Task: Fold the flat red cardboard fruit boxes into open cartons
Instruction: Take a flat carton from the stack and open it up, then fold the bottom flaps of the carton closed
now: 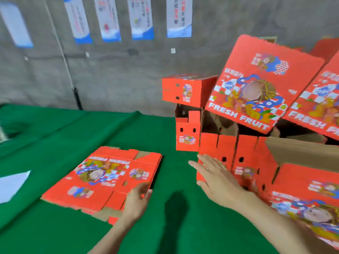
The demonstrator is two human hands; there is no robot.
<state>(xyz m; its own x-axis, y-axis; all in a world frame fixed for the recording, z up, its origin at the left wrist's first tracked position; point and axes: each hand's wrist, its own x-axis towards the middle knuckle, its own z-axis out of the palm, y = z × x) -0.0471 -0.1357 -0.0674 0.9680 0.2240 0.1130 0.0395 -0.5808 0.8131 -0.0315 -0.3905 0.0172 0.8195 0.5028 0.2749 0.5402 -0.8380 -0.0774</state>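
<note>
Left hand [136,200] pinches flat stack [102,176] edge; right hand [218,178], fingers spread, by cartons [236,158] right of stack. A nudge could topple them.

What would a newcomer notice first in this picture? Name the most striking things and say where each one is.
The bright red folded cartons piled at the right, one big FRESH FRUIT panel tilted on top, stand out against the green cloth. A stack of flat red boxes lies left of centre, its near corner gripped by the left hand, while the open right hand reaches to the cartons.
</note>
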